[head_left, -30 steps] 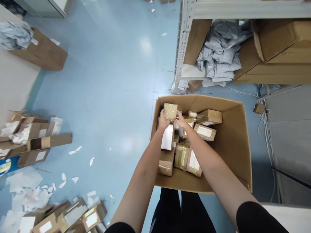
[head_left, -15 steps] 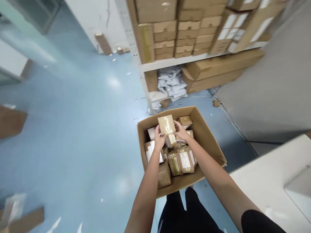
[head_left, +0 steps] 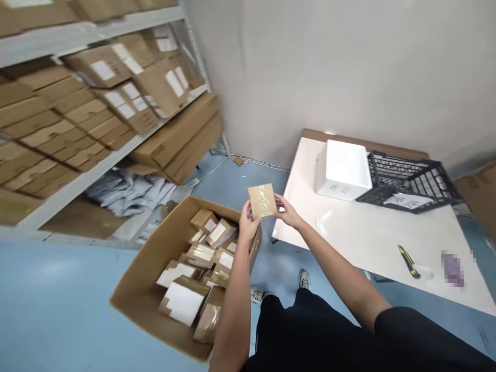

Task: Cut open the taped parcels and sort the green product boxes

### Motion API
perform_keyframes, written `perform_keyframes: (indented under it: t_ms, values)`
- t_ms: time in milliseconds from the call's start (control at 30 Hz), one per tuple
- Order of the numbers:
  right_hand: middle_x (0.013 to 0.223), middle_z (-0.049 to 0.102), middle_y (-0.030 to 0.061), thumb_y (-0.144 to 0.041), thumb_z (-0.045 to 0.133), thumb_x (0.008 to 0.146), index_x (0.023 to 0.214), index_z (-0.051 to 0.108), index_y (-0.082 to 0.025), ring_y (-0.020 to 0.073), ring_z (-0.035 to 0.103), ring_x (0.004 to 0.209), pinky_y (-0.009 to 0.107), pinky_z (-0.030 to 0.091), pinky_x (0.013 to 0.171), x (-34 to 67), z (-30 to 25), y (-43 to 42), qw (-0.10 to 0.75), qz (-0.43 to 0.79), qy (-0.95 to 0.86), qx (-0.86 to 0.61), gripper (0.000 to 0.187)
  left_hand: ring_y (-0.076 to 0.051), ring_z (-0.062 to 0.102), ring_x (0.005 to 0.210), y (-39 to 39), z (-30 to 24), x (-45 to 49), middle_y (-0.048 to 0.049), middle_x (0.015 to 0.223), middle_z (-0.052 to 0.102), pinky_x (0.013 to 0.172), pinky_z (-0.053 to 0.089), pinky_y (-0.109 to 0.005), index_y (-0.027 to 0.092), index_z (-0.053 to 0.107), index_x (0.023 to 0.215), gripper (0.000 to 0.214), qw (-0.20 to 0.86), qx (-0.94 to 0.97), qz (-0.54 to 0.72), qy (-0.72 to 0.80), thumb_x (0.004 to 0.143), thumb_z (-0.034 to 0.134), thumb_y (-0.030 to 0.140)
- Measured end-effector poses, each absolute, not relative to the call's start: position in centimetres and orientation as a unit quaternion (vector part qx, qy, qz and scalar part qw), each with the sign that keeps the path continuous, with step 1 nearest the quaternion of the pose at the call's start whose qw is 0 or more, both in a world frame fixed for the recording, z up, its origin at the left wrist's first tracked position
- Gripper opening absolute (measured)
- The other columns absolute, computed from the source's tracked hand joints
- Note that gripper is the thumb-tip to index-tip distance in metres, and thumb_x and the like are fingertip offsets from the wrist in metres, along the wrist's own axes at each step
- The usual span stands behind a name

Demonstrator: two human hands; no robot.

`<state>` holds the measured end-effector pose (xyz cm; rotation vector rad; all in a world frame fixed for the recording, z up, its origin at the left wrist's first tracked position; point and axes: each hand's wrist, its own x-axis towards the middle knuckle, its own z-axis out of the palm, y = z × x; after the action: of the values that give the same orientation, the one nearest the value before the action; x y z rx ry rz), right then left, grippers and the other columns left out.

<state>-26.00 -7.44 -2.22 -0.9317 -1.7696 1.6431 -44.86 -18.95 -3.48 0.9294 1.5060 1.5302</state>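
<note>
Between my two hands is a small cardboard box (head_left: 262, 200) with shiny clear tape across its top. My left hand (head_left: 248, 223) grips its left side, and my right hand (head_left: 285, 211) closes on its right side. It is in the air between a large open carton (head_left: 143, 289) and a white table (head_left: 341, 230). Several small taped boxes lie jumbled in the carton, many with white labels, such as a labelled box (head_left: 184, 299) near its front.
A white bin (head_left: 344, 170) and a black plastic crate (head_left: 414, 181) stand on the table, with a utility knife (head_left: 408, 262) nearer its front edge. Shelving (head_left: 127, 155) on the left holds stacked cartons. Grey crumpled bags (head_left: 132, 194) fill its lowest level. Cables (head_left: 263, 164) run along the wall.
My view has swung right, from the carton toward the table. The small box, held in both hands, has gone from above the carton's contents to beyond its right edge.
</note>
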Motion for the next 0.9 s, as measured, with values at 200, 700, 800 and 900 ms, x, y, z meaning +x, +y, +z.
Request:
perform_keyframes:
  t_ms: [200, 700, 800, 900]
  values:
    - [0.147, 0.056, 0.0127, -0.026, 0.078, 0.071, 0.162, 0.044, -0.033, 0.0316, 0.057, 0.13, 0.053, 0.059, 0.1, -4.5, -2.6, -3.9, 0.34, 0.58, -0.579, -0.462, 0.098, -0.034, 0.059, 0.139, -9.1, -4.3, -26.0, -0.0153, 0.165, 0.048, 0.105, 0.057, -0.045, 0.031, 0.046, 0.161, 0.096, 0.481, 0.431, 0.528, 0.551, 0.076, 0.091, 0.038]
    - [0.149, 0.063, 0.014, -0.02, 0.077, 0.071, 0.154, 0.051, -0.029, 0.0305, 0.062, 0.135, 0.052, 0.053, 0.111, 20.3, -14.2, -5.4, 0.365, 0.564, -0.401, -0.623, 0.087, -0.035, 0.057, 0.142, -3.7, -14.3, -1.0, -0.0155, 0.163, 0.053, 0.12, 0.044, -0.052, 0.028, 0.044, 0.165, 0.095, 0.615, 0.486, 0.317, 0.534, 0.078, 0.084, 0.028]
    - [0.149, 0.064, 0.0144, -0.029, 0.08, 0.075, 0.146, 0.057, -0.027, 0.0305, 0.06, 0.14, 0.053, 0.048, 0.117, 20.3, -16.0, -6.4, 0.394, 0.558, -0.384, -0.621, 0.075, -0.036, 0.046, 0.154, -3.8, -15.8, -1.5, -0.0148, 0.171, 0.044, 0.126, 0.035, -0.052, 0.028, 0.04, 0.168, 0.096, 0.629, 0.481, 0.295, 0.534, 0.082, 0.082, 0.035]
    - [0.143, 0.068, 0.0147, -0.034, 0.075, 0.083, 0.153, 0.054, -0.025, 0.0293, 0.064, 0.134, 0.051, 0.051, 0.113, 19.8, -16.3, -6.7, 0.397, 0.559, -0.374, -0.624, 0.074, -0.033, 0.042, 0.157, -3.4, -16.3, -2.0, -0.0148, 0.173, 0.041, 0.127, 0.035, -0.048, 0.026, 0.028, 0.173, 0.1, 0.676, 0.465, 0.28, 0.498, 0.089, 0.078, 0.044]
